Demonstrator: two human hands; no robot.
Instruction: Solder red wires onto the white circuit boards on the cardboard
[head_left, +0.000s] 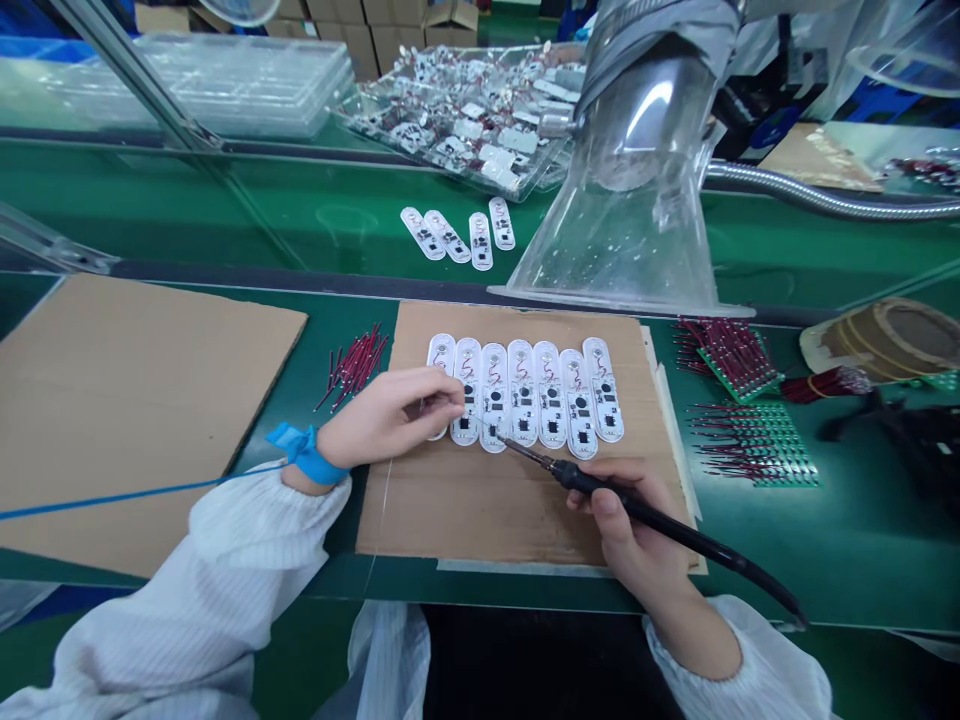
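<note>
Your left hand [394, 415] lies over the left end of the row, its fingers [454, 402] drawn together on what looks like a thin solder wire [478, 419]; the wire is too fine to be certain of. Your right hand [634, 525] has its fingers clamped around the black handle of a soldering iron [592, 490]; its tip sits at the third white circuit board [493, 395], though you cannot tell whether it touches. That board lies in a row of seven white circuit boards [525, 390], side by side on a cardboard sheet [510, 520] on the green bench [862, 590]; a clear fume hood [622, 190] hangs beyond them.

Your main risk is the tip so close to your left fingers; a small slip could burn them or melt the wire. Too much dwell could scorch the board or lift a pad, while a skid could mark its neighbours, since the boards lie so close. A nudge from either hand could shift the loose row, as nothing visible holds it down. The blue wrist strap [304, 452] trails a cord [112, 500] across the bench; a snag could jerk your left hand. The iron's black cable [757, 570] could tug your right hand the same way.
</note>
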